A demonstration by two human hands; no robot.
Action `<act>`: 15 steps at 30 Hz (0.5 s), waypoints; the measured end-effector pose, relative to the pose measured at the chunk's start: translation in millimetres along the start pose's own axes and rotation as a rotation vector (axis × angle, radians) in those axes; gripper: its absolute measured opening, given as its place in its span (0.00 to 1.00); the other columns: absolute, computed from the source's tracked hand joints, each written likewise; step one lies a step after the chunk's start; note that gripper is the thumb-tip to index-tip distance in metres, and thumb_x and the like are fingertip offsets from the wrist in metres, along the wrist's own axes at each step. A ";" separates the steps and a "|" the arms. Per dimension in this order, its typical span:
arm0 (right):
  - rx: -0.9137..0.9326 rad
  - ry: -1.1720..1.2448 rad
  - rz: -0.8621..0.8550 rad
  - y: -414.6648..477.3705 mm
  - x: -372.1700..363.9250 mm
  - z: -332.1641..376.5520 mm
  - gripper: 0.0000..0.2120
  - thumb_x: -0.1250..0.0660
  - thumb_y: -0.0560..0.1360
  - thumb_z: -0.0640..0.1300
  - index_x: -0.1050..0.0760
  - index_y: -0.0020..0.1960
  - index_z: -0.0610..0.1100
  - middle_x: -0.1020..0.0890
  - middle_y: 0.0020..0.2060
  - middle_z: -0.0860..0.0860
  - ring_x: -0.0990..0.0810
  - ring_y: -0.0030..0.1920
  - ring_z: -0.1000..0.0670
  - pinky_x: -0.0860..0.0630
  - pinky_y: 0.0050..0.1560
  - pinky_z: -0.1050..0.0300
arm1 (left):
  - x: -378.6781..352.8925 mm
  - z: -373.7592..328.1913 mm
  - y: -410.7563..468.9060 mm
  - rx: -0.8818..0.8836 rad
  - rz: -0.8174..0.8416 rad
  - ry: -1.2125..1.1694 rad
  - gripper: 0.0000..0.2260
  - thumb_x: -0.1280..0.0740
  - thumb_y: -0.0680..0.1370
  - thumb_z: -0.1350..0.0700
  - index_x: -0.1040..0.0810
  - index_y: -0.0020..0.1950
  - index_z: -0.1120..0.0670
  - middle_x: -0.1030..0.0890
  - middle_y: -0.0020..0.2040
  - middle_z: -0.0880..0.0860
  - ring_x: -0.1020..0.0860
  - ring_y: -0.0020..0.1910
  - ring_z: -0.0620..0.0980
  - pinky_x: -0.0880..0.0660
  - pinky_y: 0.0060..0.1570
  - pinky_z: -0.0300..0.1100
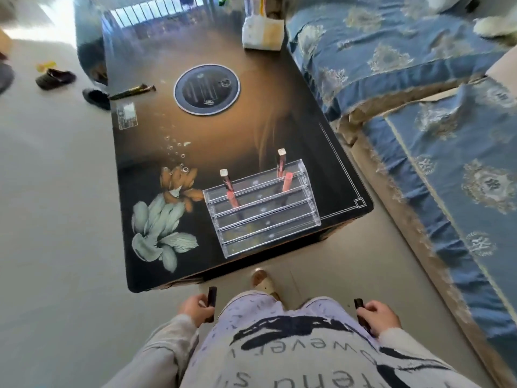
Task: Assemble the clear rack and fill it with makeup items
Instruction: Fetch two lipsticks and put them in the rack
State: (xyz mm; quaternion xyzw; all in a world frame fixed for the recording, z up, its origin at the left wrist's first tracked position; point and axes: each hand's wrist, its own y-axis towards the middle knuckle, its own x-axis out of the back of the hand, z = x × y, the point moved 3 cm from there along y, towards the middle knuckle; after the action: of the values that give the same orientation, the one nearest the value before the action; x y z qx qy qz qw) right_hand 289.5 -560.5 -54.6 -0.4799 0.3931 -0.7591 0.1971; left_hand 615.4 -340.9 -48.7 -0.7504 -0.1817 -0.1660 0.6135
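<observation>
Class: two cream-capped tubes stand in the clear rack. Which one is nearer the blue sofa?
The right cream-capped tube, at the clear rack's far-right corner; the left cream-capped tube stands at the opposite end.

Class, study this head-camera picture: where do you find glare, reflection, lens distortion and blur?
Head view: the glossy table mirrors bright window bars at its far end; daylight blows out the floor at top left; the wide lens bows the edges of the table and the sofa; the clear rack is fairly sharp, while the frame's corners smear.
</observation>
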 end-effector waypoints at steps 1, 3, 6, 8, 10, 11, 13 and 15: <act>0.014 0.007 -0.004 3.3 1.4 8.9 0.04 0.34 0.73 0.37 0.28 0.41 0.39 0.23 0.41 0.44 0.27 0.42 0.45 0.31 0.45 0.57 | 4.0 -6.2 3.7 -0.008 -0.006 0.004 0.15 0.35 0.73 0.64 0.35 0.31 0.52 0.27 0.33 0.55 0.29 0.39 0.53 0.33 0.38 0.39; 0.036 0.007 -0.008 7.4 3.8 25.5 0.03 0.33 0.73 0.37 0.28 0.42 0.39 0.23 0.41 0.44 0.26 0.43 0.45 0.27 0.49 0.53 | 12.5 -20.7 7.5 -0.032 -0.013 0.000 0.12 0.34 0.73 0.64 0.33 0.32 0.53 0.26 0.34 0.54 0.29 0.39 0.52 0.33 0.40 0.40; 0.059 -0.031 0.006 13.0 6.5 43.1 0.03 0.33 0.73 0.38 0.28 0.43 0.40 0.23 0.42 0.44 0.25 0.44 0.45 0.25 0.53 0.51 | 21.3 -38.6 11.3 -0.073 -0.044 -0.011 0.05 0.34 0.73 0.62 0.25 0.48 0.59 0.21 0.43 0.58 0.26 0.40 0.52 0.31 0.40 0.40; 0.075 -0.068 0.034 17.0 9.1 54.2 0.04 0.33 0.72 0.38 0.28 0.42 0.39 0.23 0.41 0.44 0.25 0.43 0.45 0.25 0.51 0.52 | 22.3 -45.0 12.6 -0.076 -0.060 -0.052 0.12 0.33 0.73 0.62 0.24 0.55 0.63 0.18 0.51 0.61 0.23 0.42 0.53 0.29 0.40 0.41; 0.101 -0.101 0.066 22.4 11.9 65.5 0.05 0.33 0.73 0.38 0.29 0.42 0.39 0.23 0.41 0.43 0.26 0.43 0.45 0.26 0.50 0.52 | 21.0 -49.9 12.6 -0.076 -0.077 -0.110 0.12 0.33 0.73 0.63 0.24 0.55 0.64 0.18 0.53 0.63 0.25 0.42 0.51 0.31 0.40 0.39; 0.119 -0.112 0.079 24.3 13.1 71.6 0.05 0.33 0.73 0.38 0.29 0.42 0.39 0.24 0.41 0.43 0.25 0.44 0.44 0.25 0.51 0.51 | 19.6 -52.3 12.2 -0.072 -0.076 -0.139 0.11 0.34 0.73 0.63 0.24 0.54 0.64 0.18 0.53 0.64 0.26 0.42 0.50 0.32 0.41 0.39; 0.164 -0.138 0.093 27.7 16.1 85.6 0.05 0.33 0.72 0.38 0.29 0.43 0.39 0.24 0.41 0.43 0.25 0.43 0.44 0.25 0.51 0.50 | 17.9 -58.5 9.8 -0.072 -0.080 -0.194 0.05 0.34 0.73 0.63 0.25 0.48 0.62 0.19 0.47 0.64 0.26 0.42 0.50 0.32 0.42 0.40; 0.209 -0.172 0.115 32.8 18.6 101.6 0.05 0.32 0.72 0.37 0.26 0.46 0.38 0.24 0.41 0.43 0.25 0.43 0.44 0.24 0.52 0.48 | 17.4 -65.6 8.3 -0.070 -0.102 -0.274 0.06 0.34 0.73 0.64 0.29 0.38 0.56 0.22 0.42 0.59 0.26 0.41 0.51 0.31 0.40 0.40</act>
State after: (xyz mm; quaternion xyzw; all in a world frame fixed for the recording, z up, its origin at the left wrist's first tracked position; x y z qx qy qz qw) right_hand 368.1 -634.6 -46.3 -0.4968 0.3202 -0.7396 0.3221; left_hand 632.9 -405.6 -35.0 -0.7768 -0.2956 -0.0992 0.5472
